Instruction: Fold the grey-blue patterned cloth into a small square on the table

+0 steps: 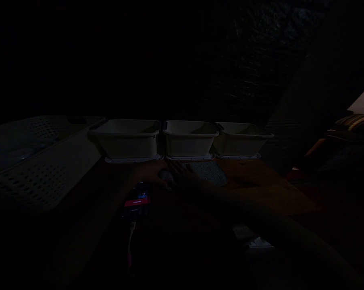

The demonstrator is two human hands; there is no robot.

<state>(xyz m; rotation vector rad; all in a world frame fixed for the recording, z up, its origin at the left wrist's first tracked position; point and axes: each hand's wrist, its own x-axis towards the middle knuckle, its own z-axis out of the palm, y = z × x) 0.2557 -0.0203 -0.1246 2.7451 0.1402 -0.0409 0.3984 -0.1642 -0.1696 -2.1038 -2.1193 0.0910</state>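
Observation:
The scene is very dark. My left hand (153,172) rests at the left end of a grey speckled cloth (212,172) lying on the wooden table. Its thumb stands apart from the fingers, with a bit of the cloth showing between. My right hand (184,178) lies over the cloth, fingers stretched out toward the left hand and close to it. Neither hand visibly grips anything. Just below my left hand lies a phone (138,201) with a lit screen, and a white cable (130,239) runs from its lower end.
Three pale plastic tubs (127,144), (190,144), (242,144) stand in a row behind my hands, each on a white lid-like base. At left is a large perforated basket (75,161) with clear plastic inside. A small whitish packet (260,243) lies near my right forearm.

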